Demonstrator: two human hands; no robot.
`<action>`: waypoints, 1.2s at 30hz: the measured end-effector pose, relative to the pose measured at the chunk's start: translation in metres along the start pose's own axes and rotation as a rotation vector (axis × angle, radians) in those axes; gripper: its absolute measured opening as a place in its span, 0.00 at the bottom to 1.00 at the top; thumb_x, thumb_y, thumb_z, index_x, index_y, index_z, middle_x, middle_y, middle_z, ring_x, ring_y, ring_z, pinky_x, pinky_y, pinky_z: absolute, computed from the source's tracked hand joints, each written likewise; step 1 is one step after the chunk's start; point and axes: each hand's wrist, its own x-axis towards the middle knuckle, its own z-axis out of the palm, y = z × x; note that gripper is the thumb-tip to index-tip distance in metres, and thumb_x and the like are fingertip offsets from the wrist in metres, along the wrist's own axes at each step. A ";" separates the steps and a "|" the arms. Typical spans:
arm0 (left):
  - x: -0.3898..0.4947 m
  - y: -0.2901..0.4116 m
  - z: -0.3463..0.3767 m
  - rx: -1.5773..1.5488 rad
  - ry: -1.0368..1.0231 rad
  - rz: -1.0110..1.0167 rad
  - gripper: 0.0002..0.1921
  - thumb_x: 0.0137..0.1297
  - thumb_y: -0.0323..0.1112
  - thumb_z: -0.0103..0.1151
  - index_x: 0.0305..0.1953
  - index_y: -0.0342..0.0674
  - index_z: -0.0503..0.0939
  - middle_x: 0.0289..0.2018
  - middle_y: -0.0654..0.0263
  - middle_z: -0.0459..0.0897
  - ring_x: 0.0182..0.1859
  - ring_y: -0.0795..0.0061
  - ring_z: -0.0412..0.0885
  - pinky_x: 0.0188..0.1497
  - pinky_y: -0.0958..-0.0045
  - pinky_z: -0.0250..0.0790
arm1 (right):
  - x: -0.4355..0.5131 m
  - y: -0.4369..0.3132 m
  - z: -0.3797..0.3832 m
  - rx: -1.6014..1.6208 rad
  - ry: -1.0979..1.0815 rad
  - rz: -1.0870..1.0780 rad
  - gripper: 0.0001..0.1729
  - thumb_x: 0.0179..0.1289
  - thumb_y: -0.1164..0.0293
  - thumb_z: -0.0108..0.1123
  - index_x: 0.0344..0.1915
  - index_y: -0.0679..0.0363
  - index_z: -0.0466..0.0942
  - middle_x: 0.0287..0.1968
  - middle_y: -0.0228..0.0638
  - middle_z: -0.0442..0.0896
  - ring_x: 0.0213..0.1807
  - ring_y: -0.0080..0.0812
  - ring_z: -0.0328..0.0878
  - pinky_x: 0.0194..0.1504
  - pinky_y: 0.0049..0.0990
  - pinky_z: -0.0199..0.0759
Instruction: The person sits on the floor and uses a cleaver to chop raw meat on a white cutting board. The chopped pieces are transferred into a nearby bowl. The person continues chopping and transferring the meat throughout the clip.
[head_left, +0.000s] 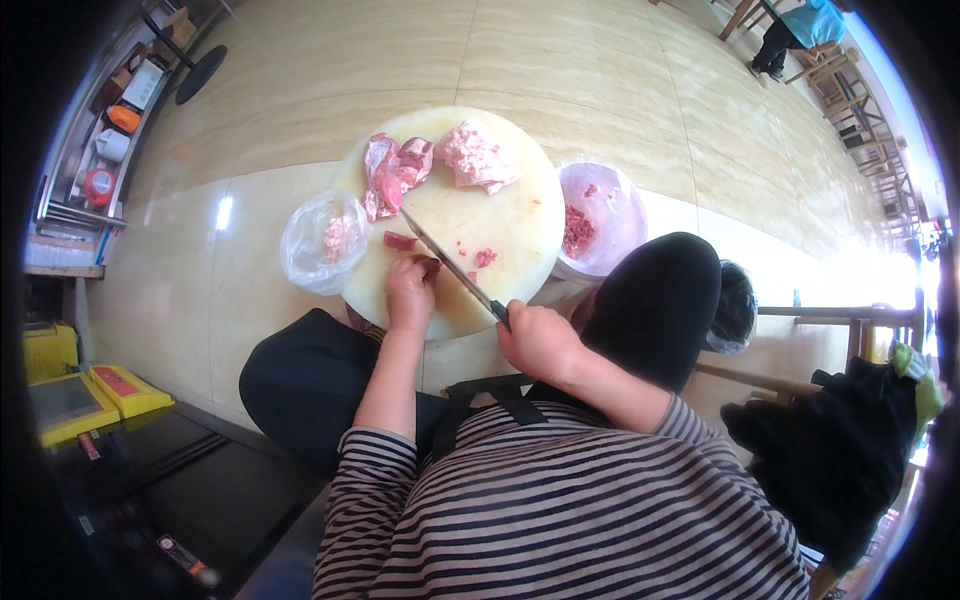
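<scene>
A round whitish cutting board lies before me. My right hand grips the black handle of a long-bladed knife, its blade slanting up and left over the board. Left of the blade, my left hand rests at the board's near edge, its fingertips on a small dark red bit of meat. A strip of red meat lies just beyond those fingers, and small meat bits lie right of the blade. At the far side sit a chunk of red meat and a pale, fatty pile.
Left of the board stands a clear plastic bag with pale bits inside. To the right, a plastic-lined tub holds chopped red meat. My knees flank the board. A black-lined bin stands beyond my right knee. A person in blue is far right.
</scene>
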 end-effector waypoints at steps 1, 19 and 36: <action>0.000 0.002 0.001 -0.007 0.003 -0.015 0.05 0.47 0.22 0.56 0.27 0.37 0.80 0.32 0.60 0.79 0.37 0.58 0.75 0.41 0.65 0.68 | 0.001 0.000 0.003 -0.007 -0.021 -0.001 0.15 0.59 0.66 0.48 0.29 0.70 0.71 0.25 0.57 0.78 0.29 0.56 0.76 0.36 0.47 0.71; -0.004 -0.004 -0.007 0.050 0.015 -0.023 0.04 0.47 0.23 0.58 0.27 0.36 0.81 0.27 0.58 0.78 0.34 0.58 0.75 0.38 0.65 0.69 | -0.001 -0.004 0.002 -0.002 -0.030 -0.005 0.12 0.57 0.70 0.45 0.31 0.68 0.72 0.27 0.55 0.79 0.32 0.53 0.77 0.38 0.44 0.72; -0.002 -0.001 -0.008 -0.026 0.000 -0.107 0.03 0.50 0.23 0.58 0.28 0.33 0.80 0.30 0.56 0.80 0.34 0.56 0.77 0.38 0.64 0.70 | 0.008 -0.002 0.011 0.105 0.074 0.036 0.14 0.57 0.67 0.47 0.33 0.69 0.72 0.28 0.57 0.78 0.32 0.55 0.77 0.38 0.46 0.70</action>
